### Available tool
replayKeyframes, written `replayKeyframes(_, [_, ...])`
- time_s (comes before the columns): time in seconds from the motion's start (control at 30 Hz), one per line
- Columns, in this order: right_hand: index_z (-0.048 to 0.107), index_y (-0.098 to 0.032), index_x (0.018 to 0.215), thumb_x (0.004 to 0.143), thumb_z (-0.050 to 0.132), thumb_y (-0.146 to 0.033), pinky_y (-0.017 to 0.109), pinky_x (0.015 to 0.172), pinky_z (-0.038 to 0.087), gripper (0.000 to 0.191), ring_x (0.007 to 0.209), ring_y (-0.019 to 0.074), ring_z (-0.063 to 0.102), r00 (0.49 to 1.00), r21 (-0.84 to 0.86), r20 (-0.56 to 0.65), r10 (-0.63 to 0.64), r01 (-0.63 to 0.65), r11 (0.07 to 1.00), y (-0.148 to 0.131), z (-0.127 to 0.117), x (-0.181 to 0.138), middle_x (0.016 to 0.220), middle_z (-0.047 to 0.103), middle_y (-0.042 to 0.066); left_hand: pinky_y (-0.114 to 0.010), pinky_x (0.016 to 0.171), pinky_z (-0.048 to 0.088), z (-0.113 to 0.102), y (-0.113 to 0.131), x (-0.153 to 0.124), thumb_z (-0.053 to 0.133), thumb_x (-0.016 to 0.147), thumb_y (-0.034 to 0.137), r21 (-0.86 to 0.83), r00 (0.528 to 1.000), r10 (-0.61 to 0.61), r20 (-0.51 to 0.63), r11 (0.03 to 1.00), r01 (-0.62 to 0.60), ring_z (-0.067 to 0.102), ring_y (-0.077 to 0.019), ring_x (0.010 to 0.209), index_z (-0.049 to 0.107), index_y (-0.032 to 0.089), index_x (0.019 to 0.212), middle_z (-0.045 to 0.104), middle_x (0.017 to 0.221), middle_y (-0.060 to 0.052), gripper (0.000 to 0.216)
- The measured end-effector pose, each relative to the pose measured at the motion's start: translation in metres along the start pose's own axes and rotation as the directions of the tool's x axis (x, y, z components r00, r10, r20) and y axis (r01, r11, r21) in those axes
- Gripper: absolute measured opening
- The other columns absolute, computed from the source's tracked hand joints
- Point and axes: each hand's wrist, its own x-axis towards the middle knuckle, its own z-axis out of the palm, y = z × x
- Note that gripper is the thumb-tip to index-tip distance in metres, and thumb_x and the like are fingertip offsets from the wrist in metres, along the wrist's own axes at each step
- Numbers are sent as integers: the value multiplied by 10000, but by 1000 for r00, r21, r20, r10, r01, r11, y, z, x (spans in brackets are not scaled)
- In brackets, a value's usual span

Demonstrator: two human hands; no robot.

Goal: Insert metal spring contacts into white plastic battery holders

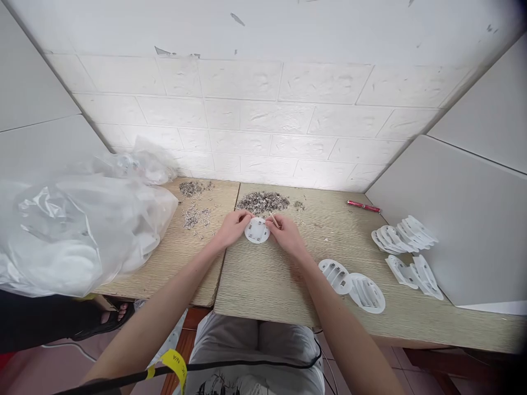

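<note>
A round white plastic battery holder with small metal contacts lies between my hands at the middle of the table. My left hand pinches its left edge with thumb and fingers. At the right edge, my right hand is closed around a thin pale stick, its fingertips touching the holder. Just beyond the hands spreads a heap of small metal contact pieces. Two more round holders, one partly covered by my right forearm and another, overlap to the right.
Large clear plastic bags with white parts fill the left side. Smaller piles of metal pieces lie left of the table seam. Rows of white holders lean near the right partition, below a red pen. A black cable crosses my lap.
</note>
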Motion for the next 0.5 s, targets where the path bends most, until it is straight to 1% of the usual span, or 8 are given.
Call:
replayKeyframes(0.07, [600,-174,809,824,470,-380,268,567,343,243,584,149,473,999,-12,-33,-12,11,1000,3,-1,1,618,543,-9,-259,655,439,0,-4,2,465,821,271,-20,1000,-8,-6,1000,7,592,-157,744,668,162,825,682,818,-25,230])
replayKeyframes(0.17, [603,-174,786,812,481,-392,266,573,332,251,595,147,458,998,0,-54,-30,30,1000,6,-1,2,609,530,-13,-265,668,454,0,-7,3,507,814,315,-80,1000,-18,-9,997,17,604,-162,757,688,150,845,695,830,-42,247])
replayKeyframes(0.3, [602,-180,768,809,493,-395,259,560,325,244,574,142,447,999,50,-32,-35,36,998,4,0,3,575,504,-23,-266,639,464,-2,-8,3,598,779,399,-125,999,-7,53,992,14,607,-162,734,708,149,935,710,871,-60,314])
replayKeyframes(0.4, [601,-179,759,851,436,-429,262,554,328,313,556,139,448,999,70,-34,-26,28,997,2,0,2,604,540,-8,-265,630,466,-2,-10,3,634,756,404,-134,996,8,89,991,4,609,-161,723,713,153,960,716,888,-66,332])
replayKeyframes(0.5, [602,-180,756,890,364,-474,271,553,329,401,550,141,455,998,38,-51,-28,30,999,0,-1,1,643,581,13,-269,642,475,-1,-13,3,624,765,408,-170,997,14,80,985,-1,620,-164,735,712,146,945,719,902,-74,330])
